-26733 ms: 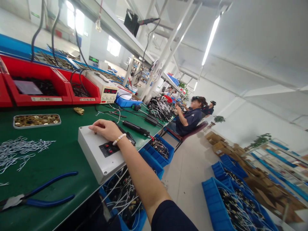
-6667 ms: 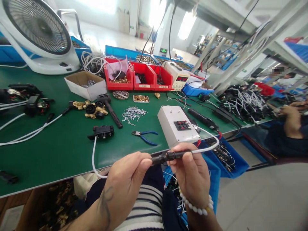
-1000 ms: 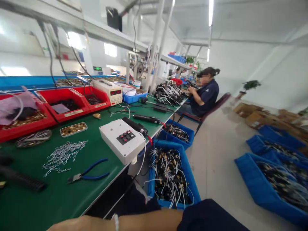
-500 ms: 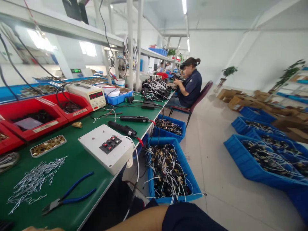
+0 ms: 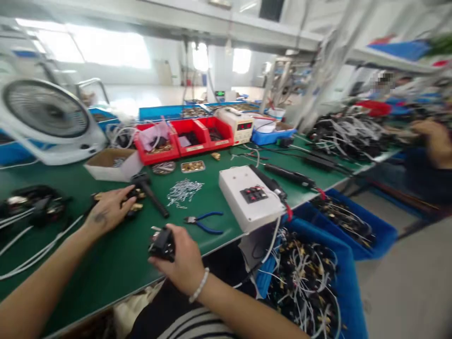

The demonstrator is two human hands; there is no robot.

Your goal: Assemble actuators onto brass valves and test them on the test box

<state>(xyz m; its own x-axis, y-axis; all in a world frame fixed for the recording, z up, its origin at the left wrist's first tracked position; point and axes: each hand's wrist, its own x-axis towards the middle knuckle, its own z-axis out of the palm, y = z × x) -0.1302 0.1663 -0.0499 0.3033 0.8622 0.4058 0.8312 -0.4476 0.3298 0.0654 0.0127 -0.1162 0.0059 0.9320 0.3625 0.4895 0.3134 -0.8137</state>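
While three red bins (image 5: 193,148) behind, one black housing (image 5: 164,244) in the right fingers (image 5: 179,235)

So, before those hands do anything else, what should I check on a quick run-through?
1. Right hand has a grip on the black part: ok.
2. Left hand grips one of the brass and black pieces it reaches over: cannot tell.
3. Pliers are clear of both hands: ok, lying on the green table.
4. Black hammer-like tool is well away from the left hand: not ok, it lies close beside the fingers.
5. White cable by the grey box lies wholly on the table: not ok, it hangs past the edge.
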